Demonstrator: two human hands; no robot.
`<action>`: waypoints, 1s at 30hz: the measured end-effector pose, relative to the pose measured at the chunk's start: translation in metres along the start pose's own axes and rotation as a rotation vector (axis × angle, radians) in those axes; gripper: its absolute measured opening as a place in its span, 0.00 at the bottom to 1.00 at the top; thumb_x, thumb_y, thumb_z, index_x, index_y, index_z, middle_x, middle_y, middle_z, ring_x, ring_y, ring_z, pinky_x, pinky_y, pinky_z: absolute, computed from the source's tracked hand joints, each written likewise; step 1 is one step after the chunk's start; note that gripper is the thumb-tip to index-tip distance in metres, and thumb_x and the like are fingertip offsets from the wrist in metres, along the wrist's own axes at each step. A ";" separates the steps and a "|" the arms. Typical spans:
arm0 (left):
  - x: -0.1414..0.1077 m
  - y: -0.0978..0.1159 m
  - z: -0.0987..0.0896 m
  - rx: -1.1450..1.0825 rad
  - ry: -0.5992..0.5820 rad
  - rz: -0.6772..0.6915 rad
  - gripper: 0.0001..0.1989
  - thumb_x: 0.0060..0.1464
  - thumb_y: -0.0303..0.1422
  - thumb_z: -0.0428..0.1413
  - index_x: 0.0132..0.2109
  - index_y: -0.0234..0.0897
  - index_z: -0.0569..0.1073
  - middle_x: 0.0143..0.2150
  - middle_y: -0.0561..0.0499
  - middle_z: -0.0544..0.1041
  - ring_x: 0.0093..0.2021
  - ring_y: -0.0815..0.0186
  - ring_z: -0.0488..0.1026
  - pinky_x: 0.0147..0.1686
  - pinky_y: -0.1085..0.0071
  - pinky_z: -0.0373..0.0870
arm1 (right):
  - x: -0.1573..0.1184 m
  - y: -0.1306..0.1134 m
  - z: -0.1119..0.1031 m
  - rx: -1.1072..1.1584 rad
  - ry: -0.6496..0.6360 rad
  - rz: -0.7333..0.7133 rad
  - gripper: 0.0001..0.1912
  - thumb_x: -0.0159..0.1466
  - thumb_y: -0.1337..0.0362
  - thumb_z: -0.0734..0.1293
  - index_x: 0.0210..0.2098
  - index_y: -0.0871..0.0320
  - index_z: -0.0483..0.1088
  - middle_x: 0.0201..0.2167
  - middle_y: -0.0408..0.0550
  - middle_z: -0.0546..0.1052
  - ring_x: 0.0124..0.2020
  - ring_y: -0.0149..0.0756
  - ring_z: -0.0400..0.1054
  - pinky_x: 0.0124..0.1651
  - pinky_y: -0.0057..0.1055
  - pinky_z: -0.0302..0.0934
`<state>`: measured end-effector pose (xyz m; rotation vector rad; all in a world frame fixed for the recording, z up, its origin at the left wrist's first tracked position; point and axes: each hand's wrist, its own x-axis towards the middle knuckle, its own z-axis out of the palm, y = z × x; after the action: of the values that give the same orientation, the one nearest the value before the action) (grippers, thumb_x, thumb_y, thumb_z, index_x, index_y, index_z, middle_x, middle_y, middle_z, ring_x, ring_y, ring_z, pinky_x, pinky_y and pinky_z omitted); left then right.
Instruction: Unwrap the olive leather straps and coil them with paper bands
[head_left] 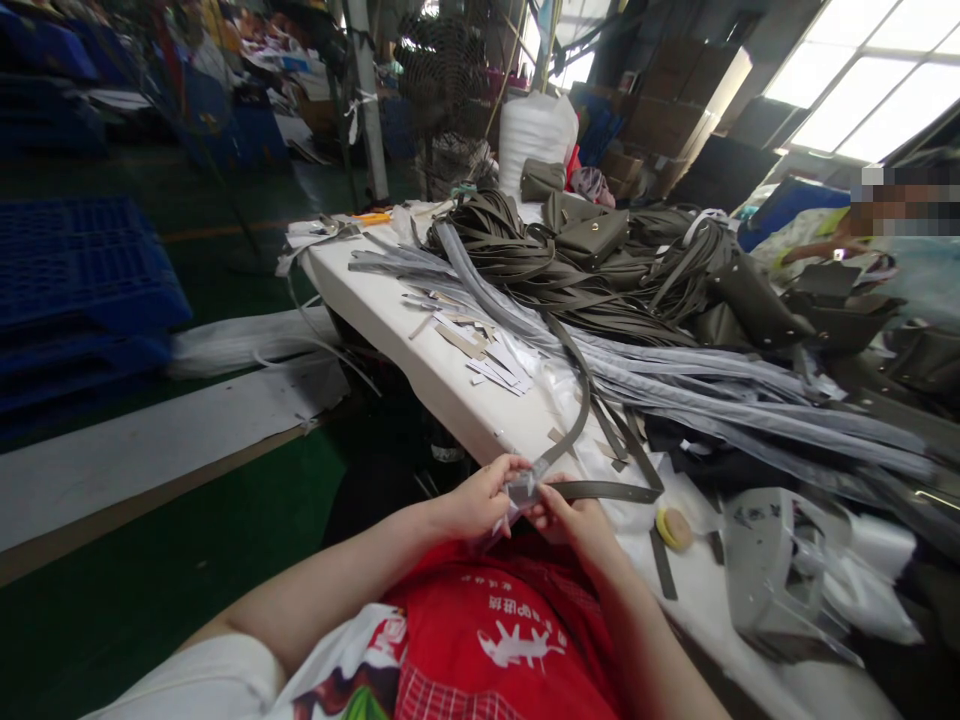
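Close to my red apron, at the table's near edge, both my hands meet around one end of a dark olive strap (577,425). Clear plastic film (523,488) wraps the part between them. My left hand (487,495) pinches the film-covered end with thumb and fingers. My right hand (559,508) has its fingers closed on the strap just beside it. From there the strap loops out over the table and bends back toward my right hand. What lies under my fingers is hidden.
A big heap of olive straps (517,260) and small olive bags (592,235) covers the far table. Film-sleeved strips (675,375) run across it. Paper scraps (480,350), a tape roll (673,528) and a grey tape dispenser (761,560) lie nearer. Another person (892,215) sits at right.
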<state>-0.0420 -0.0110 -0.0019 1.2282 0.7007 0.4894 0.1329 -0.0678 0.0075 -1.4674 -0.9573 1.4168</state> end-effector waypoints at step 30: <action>-0.003 0.016 0.004 -0.184 -0.094 -0.324 0.21 0.34 0.22 0.55 0.41 0.33 0.72 0.34 0.48 0.79 0.28 0.67 0.74 0.21 0.76 0.69 | 0.012 -0.003 -0.030 -0.109 -0.141 0.033 0.15 0.54 0.52 0.71 0.31 0.56 0.69 0.25 0.41 0.75 0.26 0.35 0.67 0.31 0.31 0.59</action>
<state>-0.0406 -0.0110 0.0151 0.9367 0.7410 0.2205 0.1637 -0.0573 0.0059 -1.4838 -1.1180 1.5286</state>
